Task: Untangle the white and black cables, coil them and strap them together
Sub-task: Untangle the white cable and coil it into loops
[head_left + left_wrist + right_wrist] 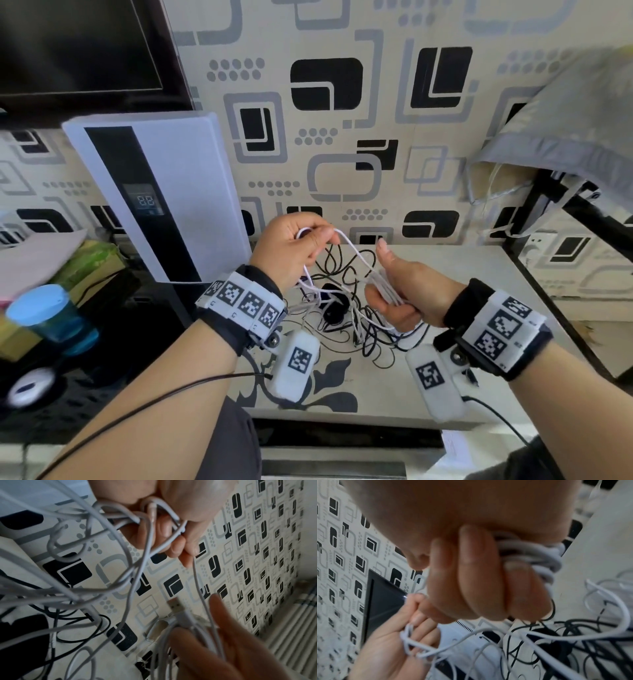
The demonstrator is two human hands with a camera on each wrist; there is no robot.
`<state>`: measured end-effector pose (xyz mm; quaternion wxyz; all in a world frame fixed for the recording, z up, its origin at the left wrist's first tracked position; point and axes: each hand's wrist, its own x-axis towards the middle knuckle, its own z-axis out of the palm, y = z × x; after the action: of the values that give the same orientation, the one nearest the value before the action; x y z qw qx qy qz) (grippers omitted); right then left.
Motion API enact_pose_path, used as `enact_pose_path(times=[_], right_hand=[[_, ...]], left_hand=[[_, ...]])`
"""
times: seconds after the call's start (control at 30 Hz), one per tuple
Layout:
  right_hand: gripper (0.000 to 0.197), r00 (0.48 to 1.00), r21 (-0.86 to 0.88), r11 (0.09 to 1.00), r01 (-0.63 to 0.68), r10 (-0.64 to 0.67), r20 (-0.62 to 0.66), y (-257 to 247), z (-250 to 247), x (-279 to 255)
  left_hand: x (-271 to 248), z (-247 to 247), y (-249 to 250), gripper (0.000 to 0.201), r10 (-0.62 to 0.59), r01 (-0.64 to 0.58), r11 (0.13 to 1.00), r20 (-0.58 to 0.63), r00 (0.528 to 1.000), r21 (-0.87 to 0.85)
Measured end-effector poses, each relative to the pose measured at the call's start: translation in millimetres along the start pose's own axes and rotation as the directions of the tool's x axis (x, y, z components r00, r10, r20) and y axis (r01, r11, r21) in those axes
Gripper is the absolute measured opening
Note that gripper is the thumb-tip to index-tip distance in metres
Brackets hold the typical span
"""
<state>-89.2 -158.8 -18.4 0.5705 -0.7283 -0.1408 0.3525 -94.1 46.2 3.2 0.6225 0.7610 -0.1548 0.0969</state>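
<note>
Both hands are raised above the table [445, 274]. My left hand [294, 246] pinches a loop of the white cable [356, 255] between thumb and fingers; the left wrist view shows several white strands [120, 555] hanging from it. My right hand [400, 294] grips a bundle of white cable loops [539, 557] in its curled fingers, thumb pointing up. The white cable's USB plug [175, 605] sticks out above the right hand. The black cable [346, 270] lies tangled on the table under the hands, with white strands mixed through it.
A white appliance [164, 192] with a digital display leans against the patterned wall at the left. A blue-lidded jar [44, 315] and a computer mouse [29, 387] sit at the far left. A grey cloth [565, 113] hangs over a black stand at the right.
</note>
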Motion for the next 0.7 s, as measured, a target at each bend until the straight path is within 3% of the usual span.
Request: enact_pose_path(times=[0.07,0.17,0.3,0.43,0.53,0.6,0.7], right_hand=[[0.078,0.997,-0.006,1.000,0.014,-0.013,0.071,-2,6,-1],[0.056,0.992,-0.023,0.998,0.056,-0.053,0.111,-3,7,-4],[0.047,0.974,0.185,0.978,0.092,-0.127,0.188,-2,-3,-11],[0.042,0.855,0.597,0.795,0.108,-0.380,0.351,-7,-25,-23],[0.040,0.817,0.673,0.727,0.134,-0.466,0.340,-11,-36,-31],[0.040,0.823,0.700,0.701,0.135,-0.473,0.315,-9,-38,-35],[0.040,0.819,0.740,0.660,0.132,-0.493,0.293,-6,-41,-35]], left_hand=[[1,1,-2,0.024,0.009,-0.006,0.997,-0.037,0.999,0.082],[1,3,-4,0.024,0.016,-0.008,0.990,-0.054,0.998,0.138],[3,2,-8,0.021,0.001,0.007,0.985,-0.044,0.999,0.172],[4,1,-10,0.010,-0.045,0.036,0.987,0.056,0.997,0.155],[3,5,-9,0.011,-0.058,0.025,0.977,0.147,0.987,0.214],[4,8,-11,0.021,-0.044,0.015,0.971,0.115,0.992,0.239],[5,10,-10,0.027,-0.005,0.011,0.977,-0.027,1.000,0.215]])
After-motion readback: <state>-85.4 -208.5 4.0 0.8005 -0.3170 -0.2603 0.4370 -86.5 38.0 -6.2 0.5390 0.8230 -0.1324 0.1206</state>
